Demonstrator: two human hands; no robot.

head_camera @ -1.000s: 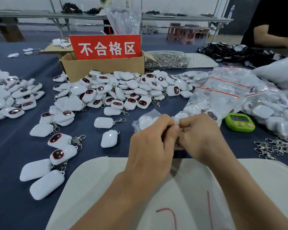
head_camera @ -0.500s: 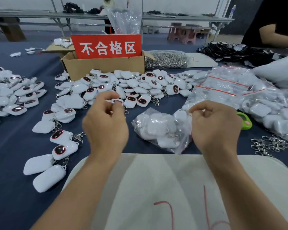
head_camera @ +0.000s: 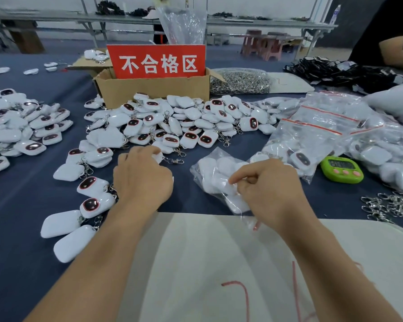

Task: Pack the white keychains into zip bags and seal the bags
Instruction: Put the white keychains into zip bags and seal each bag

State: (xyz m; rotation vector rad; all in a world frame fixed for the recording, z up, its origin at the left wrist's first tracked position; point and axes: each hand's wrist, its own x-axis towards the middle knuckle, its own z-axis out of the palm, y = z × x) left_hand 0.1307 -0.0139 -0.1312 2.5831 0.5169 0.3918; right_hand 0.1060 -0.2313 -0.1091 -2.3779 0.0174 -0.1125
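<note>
White keychains (head_camera: 189, 117): a loose heap on the blue tablecloth (head_camera: 21, 205) in front of the cardboard box (head_camera: 154, 92). Some lie face up showing a dark oval screen, others white back up. Stragglers trail toward the near left corner.
Second heap (head_camera: 21, 126): more of the same at the left edge of the cloth, apart from the main heap.
Left hand (head_camera: 142, 177): palm down at the near edge of the main heap, fingers bent onto one keychain (head_camera: 158, 156) whose metal clasp sticks out to the right. The thumb is hidden, so I cannot tell whether the hand grips the piece or only rests on it.
Zip bag (head_camera: 209, 168): clear and lumpy with white keychains inside, lying on the cloth to the right of the left hand. A bit of its red strip shows below the right hand.
Right hand (head_camera: 272, 191): fingers curled, thumb and forefinger pinching the plastic of the zip bag.
Filled bags (head_camera: 323, 126): a pile with red strips, to the right.
Timer (head_camera: 341, 169): green with pink buttons, just beside the filled bags.
Red sign (head_camera: 156, 62): standing in the box, white Chinese characters.
Bag of clasps (head_camera: 240, 81): just right of the box.
Loose clasps (head_camera: 389, 205): near the right edge.
White mat (head_camera: 219, 263): nearest me, under both forearms, with red pen marks.
Other person (head_camera: 398, 51): a bare forearm and dark sleeve, far right.
</note>
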